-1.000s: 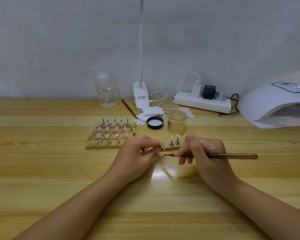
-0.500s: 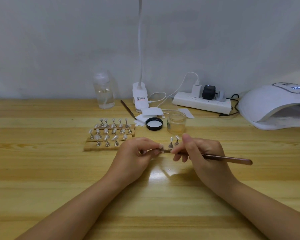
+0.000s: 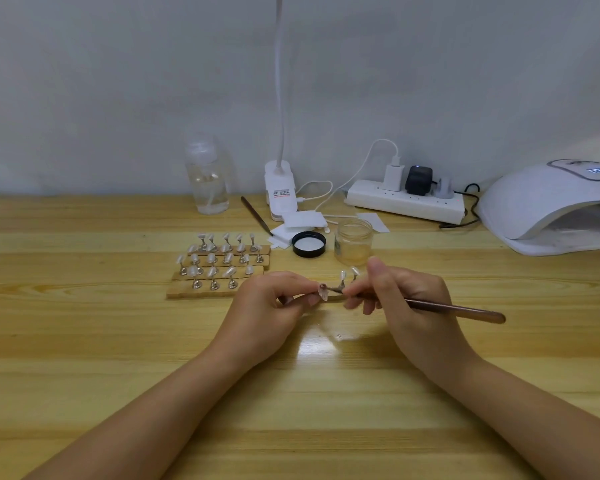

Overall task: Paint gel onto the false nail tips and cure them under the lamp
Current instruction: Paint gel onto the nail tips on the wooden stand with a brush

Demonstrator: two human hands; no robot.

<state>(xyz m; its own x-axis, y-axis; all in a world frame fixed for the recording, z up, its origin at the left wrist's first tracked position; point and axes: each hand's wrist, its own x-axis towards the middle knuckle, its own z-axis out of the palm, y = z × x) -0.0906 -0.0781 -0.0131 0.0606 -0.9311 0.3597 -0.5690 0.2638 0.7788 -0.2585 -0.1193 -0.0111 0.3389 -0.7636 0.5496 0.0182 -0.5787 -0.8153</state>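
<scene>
left hand (image 3: 274, 299) pinching one false nail tip (image 3: 323, 292) by its little stand, grip closed round it, held just above the bench (image 3: 84, 341) in front of the wooden holder strips (image 3: 219, 271). right hand (image 3: 406, 299) curled round the brush (image 3: 454, 309) in a pen hold, bristle end touching the tip or very near it; too small to tell which. two more tips on stands (image 3: 347, 277) right behind the hands, the rest lined in rows on the strips to the left.

for a good coat, probably best to: keep both wrists resting on the bench for steadiness; stroke from base to free edge in thin passes; avoid flooding the sides; reload from the open gel jar (image 3: 354, 241) sparingly; set the stand back upright without brushing a neighbour.

outward: black jar lid (image 3: 309, 244) lying inside-up beside the jar, white wipes (image 3: 300, 221) behind it, a second dark tool (image 3: 256, 215), a clear bottle (image 3: 207, 181), a clip lamp base (image 3: 280, 188) with gooseneck rising out of view, a power strip (image 3: 404, 202) with plugs. curing lamp (image 3: 548, 206) far right, well apart from the hands, mouth facing the bench.

writing: a red-and-white sticker on the clip lamp base, print illegible; lit display on top of the curing lamp, digits not readable.
</scene>
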